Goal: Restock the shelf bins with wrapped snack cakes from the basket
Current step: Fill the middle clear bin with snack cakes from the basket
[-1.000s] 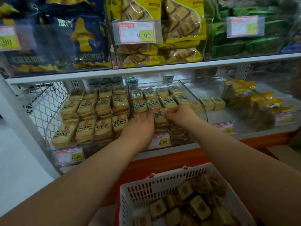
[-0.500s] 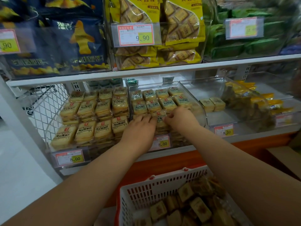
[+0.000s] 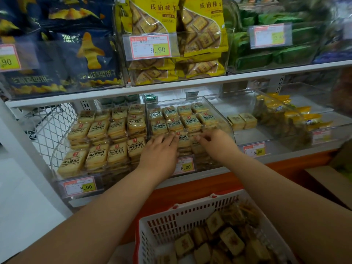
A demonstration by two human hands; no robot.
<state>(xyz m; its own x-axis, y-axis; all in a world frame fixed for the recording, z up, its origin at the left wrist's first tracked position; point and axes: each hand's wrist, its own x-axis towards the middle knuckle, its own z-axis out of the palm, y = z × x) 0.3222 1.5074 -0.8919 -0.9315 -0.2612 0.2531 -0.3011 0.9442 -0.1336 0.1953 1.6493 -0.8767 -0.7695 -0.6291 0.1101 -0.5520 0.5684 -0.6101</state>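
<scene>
Rows of wrapped snack cakes fill the middle clear bin point(image 3: 222, 113) on the lower shelf. Both hands reach into its front row. My left hand point(image 3: 159, 150) lies flat with straight fingers on the front cakes. My right hand point(image 3: 216, 142) rests beside it, fingertips pointing left onto the same row. One wrapped cake point(image 3: 183, 140) shows between the two sets of fingertips. Below, the white basket point(image 3: 171, 220) with a red rim holds several loose wrapped cakes point(image 3: 231, 242).
A full left bin point(image 3: 57, 149) of the same cakes stands beside a wire side panel point(image 3: 47, 126). To the right, another bin holds two cakes point(image 3: 242, 121); further right lie yellow packets point(image 3: 285, 115). The upper shelf point(image 3: 190, 82) overhangs, carrying bagged snacks. Price tags line the bin fronts.
Both hands stay at the middle bin's front row. Their fingers have stretched out flatter over the cakes, and the view has shifted slightly.
</scene>
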